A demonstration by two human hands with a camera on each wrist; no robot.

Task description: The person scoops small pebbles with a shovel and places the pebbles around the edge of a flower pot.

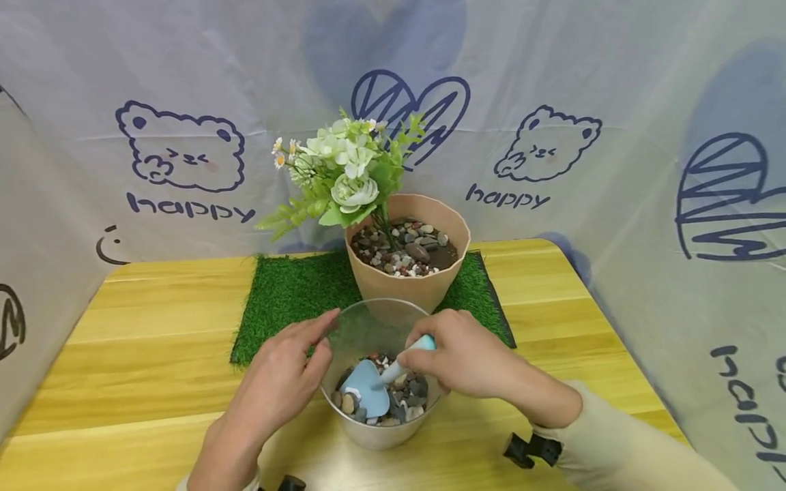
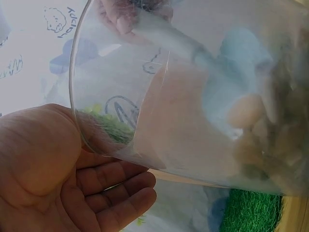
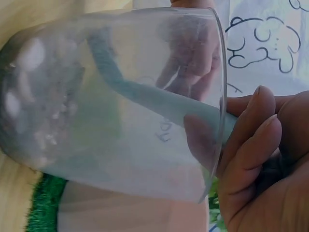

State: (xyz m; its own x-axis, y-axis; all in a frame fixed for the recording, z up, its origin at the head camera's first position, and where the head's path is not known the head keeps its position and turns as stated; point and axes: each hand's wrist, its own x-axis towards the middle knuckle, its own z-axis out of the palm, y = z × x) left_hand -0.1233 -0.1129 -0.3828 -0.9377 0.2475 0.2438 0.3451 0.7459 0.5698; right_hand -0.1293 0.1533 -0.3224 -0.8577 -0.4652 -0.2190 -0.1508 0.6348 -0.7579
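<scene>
A clear container with pebbles in its bottom stands at the table's front. My right hand grips the handle of a small light-blue shovel, whose blade lies on the pebbles inside. In the right wrist view the shovel handle slants out past the rim, with the right hand curled round its end. My left hand rests against the container's left side near the rim. The left wrist view shows the left hand with its fingers extended along the outside of the clear wall.
Just behind the container is a peach flowerpot holding soil, pebbles and artificial white-green flowers. It stands on a green turf mat on the wooden table. Printed cloth hangs behind and at the sides.
</scene>
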